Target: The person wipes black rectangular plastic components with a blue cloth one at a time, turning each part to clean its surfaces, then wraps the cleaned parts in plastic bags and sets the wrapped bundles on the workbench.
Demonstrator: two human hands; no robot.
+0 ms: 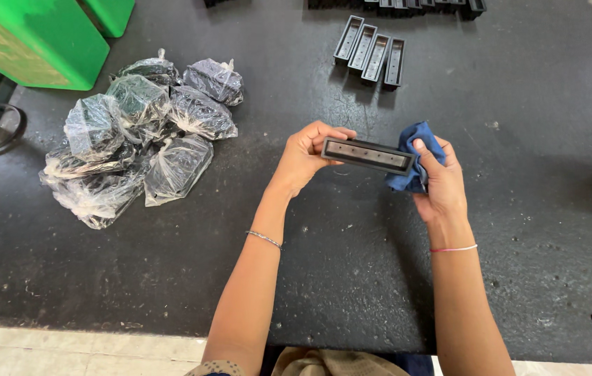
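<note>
Gripping black tray endwise: left fingers one end, right fingers, cloth other, seemingly.

A dark, speckled, scuffed surface fills the scene under even light. Green bins stand at far left; pale floor shows along the near edge.

On the tabletop, a heap of bagged parts lies left of the hands; four trays sit side by side behind them; boxes stand far left.
</note>
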